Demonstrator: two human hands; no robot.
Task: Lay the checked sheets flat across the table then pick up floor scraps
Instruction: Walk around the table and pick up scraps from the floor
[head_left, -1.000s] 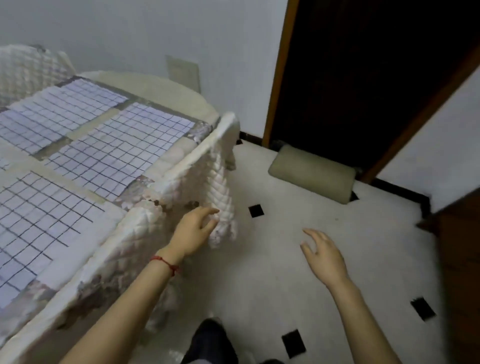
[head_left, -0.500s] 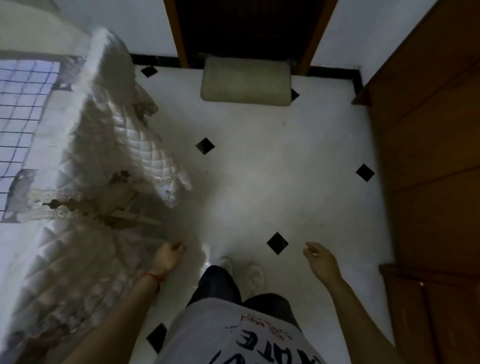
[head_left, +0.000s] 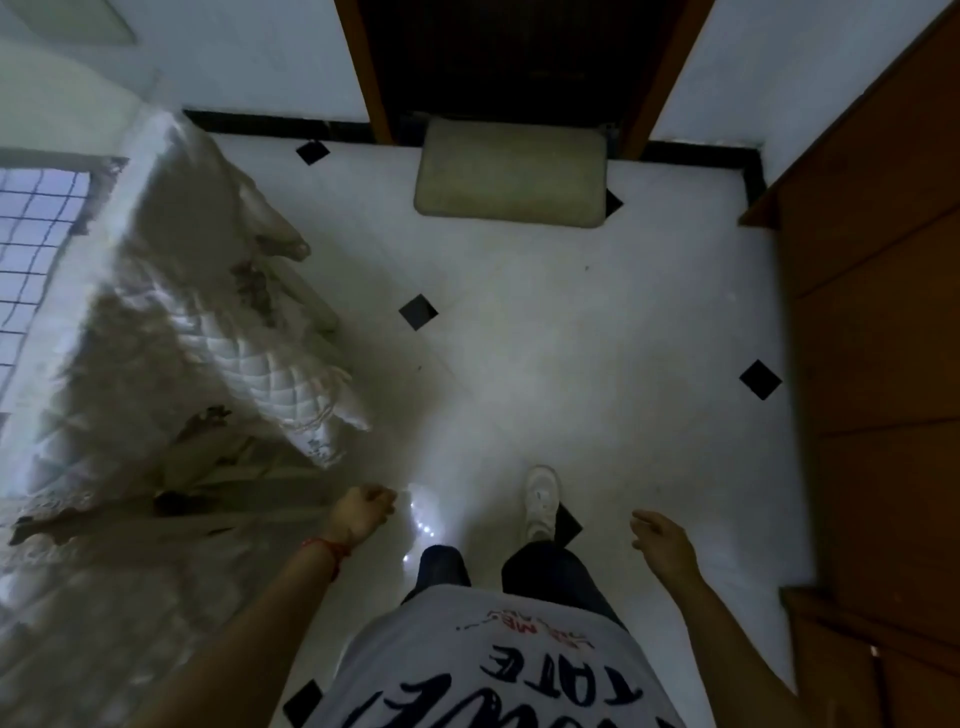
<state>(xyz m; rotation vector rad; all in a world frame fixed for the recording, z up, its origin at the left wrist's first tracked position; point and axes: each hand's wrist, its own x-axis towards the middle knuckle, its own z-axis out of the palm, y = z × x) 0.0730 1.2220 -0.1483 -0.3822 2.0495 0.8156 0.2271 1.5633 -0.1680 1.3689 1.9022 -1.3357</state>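
A checked sheet (head_left: 31, 249) lies on the table at the far left, only its edge in view. The table's white quilted cover (head_left: 244, 353) hangs down toward the floor. My left hand (head_left: 361, 512) hangs beside the cover's lower edge with loosely curled fingers and holds nothing. My right hand (head_left: 662, 540) hangs relaxed over the white floor (head_left: 571, 338), empty. Two tiny dark specks (head_left: 587, 267) lie on the tiles; no larger scraps show.
A beige mat (head_left: 511, 174) lies before the dark doorway (head_left: 509, 57). A wooden cabinet (head_left: 872, 312) lines the right side. Black diamond tiles (head_left: 418, 310) dot the floor. My white shoe (head_left: 540, 499) stands between my hands.
My view has tipped from the table down to the floor. My left hand left the cover's corner and dropped to my side. My right foot has stepped forward.
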